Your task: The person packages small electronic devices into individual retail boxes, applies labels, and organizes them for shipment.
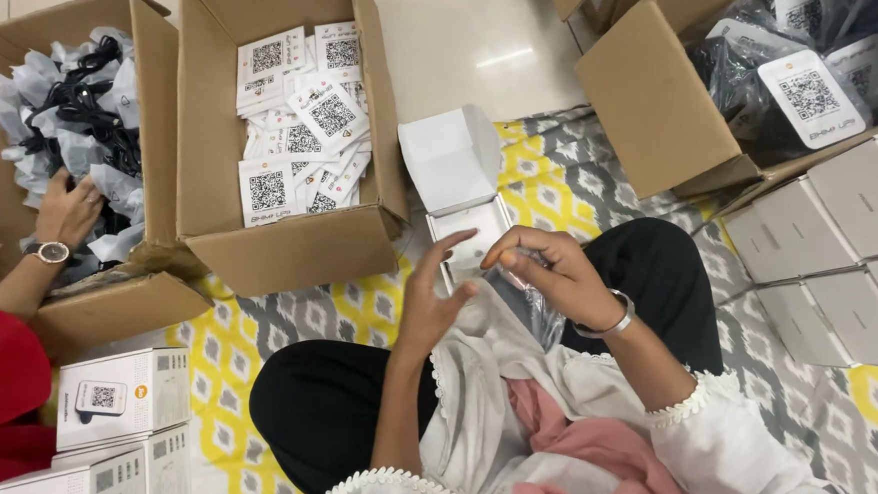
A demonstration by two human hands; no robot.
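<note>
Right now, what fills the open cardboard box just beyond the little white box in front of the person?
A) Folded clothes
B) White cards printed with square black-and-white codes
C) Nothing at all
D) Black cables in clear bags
B: the cardboard box behind the small white box holds a heap of white cards with square codes; the bagged black cables lie in a different box further left.

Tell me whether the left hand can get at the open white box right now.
Probably yes: the left hand hovers just beside the open white box, its lid tipped back and nothing between them.
</note>
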